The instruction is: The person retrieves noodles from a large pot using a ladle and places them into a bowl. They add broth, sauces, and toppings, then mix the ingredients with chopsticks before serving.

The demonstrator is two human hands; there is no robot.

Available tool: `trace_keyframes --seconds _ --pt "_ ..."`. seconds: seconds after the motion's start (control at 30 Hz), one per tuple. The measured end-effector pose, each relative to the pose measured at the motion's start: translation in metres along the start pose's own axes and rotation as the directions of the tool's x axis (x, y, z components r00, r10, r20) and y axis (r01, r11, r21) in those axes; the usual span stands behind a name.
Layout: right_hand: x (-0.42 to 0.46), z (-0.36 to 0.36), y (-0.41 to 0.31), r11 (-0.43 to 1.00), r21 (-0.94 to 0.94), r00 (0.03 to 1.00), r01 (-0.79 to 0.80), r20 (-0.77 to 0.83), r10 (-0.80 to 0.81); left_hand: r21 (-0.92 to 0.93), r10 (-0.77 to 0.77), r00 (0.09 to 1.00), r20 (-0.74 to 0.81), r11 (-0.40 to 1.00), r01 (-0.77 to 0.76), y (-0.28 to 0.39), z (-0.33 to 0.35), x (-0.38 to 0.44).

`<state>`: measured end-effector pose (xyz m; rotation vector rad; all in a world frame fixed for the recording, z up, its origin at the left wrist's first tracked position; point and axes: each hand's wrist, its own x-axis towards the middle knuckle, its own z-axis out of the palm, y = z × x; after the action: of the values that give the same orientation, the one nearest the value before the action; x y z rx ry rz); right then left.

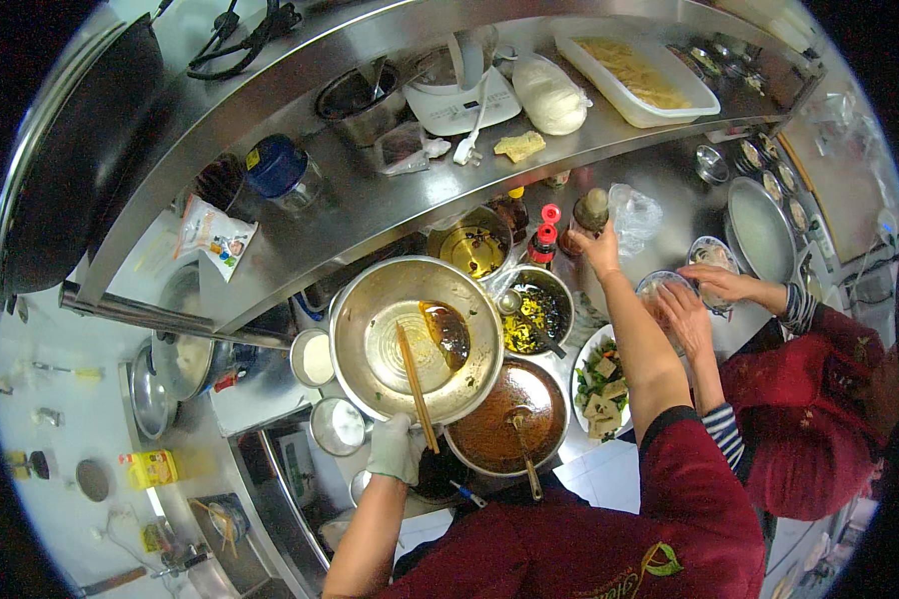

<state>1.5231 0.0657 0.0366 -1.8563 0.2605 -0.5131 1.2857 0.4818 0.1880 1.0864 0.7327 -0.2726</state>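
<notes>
My left hand [393,451], in a pale glove, grips the near rim of a large stainless steel bowl [374,359]. A pool of dark brown liquid [448,337] lies inside it. A pair of wooden chopsticks [412,374] rests across the bowl, its near ends beyond the rim beside my glove. My bare right hand [601,245] is stretched forward around a dark bottle [590,216] with a dull greenish-brown top. Left of that bottle stands a red-capped sauce bottle [544,243]. The fingers of my left hand are partly hidden under the bowl.
A pot of reddish-brown sauce [494,427] with a ladle adjoins a pot of yellow bits in dark oil [521,299]. A plate of tofu and greens [603,382] lies near my right forearm. A co-worker's hands [685,307] handle bowls at right. A steel shelf [389,195] overhangs the counter.
</notes>
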Motion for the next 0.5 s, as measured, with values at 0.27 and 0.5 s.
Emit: trace_keyframes --seconds 0.27,0.5 --pt "-0.065 0.046 0.010 0.994 -0.109 0.980 0.006 0.199 0.015 -0.066 0.017 1.000 -0.015 0.998 -0.018 -0.001 -0.007 0.001" --pt "-0.047 0.036 -0.019 0.997 -0.059 0.906 0.051 0.423 -0.021 -0.036 -0.010 1.000 -0.012 0.999 0.010 -0.009 -0.010 0.007"
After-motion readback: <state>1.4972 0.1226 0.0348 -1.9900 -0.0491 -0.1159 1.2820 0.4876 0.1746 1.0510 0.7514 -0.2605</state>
